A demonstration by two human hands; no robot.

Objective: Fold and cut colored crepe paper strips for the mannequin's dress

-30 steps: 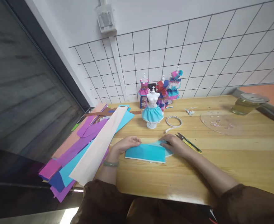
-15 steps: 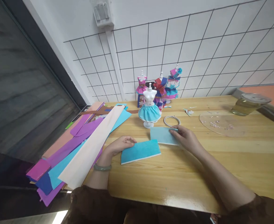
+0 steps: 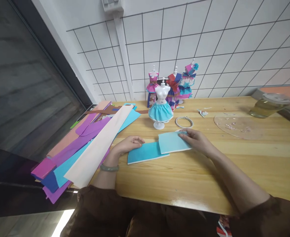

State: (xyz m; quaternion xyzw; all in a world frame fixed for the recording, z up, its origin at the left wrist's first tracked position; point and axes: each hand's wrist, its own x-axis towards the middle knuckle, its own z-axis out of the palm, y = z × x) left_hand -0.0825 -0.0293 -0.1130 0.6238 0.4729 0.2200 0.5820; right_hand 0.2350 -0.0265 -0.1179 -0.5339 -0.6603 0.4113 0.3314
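Observation:
My right hand (image 3: 196, 141) pinches the right end of a pale blue rectangle (image 3: 173, 143) of thin, fabric-like sheet with a white lower edge. Its left end overlaps a brighter blue rectangle (image 3: 145, 153), which lies on the table and also has a white edge. My left hand (image 3: 129, 144) is loosely closed at the upper left edge of the brighter piece, thumb against it; the grip is partly hidden. Just beyond stands a small white dress form (image 3: 162, 93) wearing a turquoise gathered skirt (image 3: 160, 112).
Long coloured sheets (image 3: 95, 148) are piled at left. Behind the form stand several dressed mini forms (image 3: 188, 80). A white ring (image 3: 184, 122), scraps (image 3: 203, 112), a clear disc with small beads (image 3: 236, 127) and a lidded cup of yellowish liquid (image 3: 268, 107) lie toward the right.
The pale blue piece has moved left and toward me, now overlapping the brighter piece's right end. My left hand stays at the brighter piece. The view has tilted down slightly.

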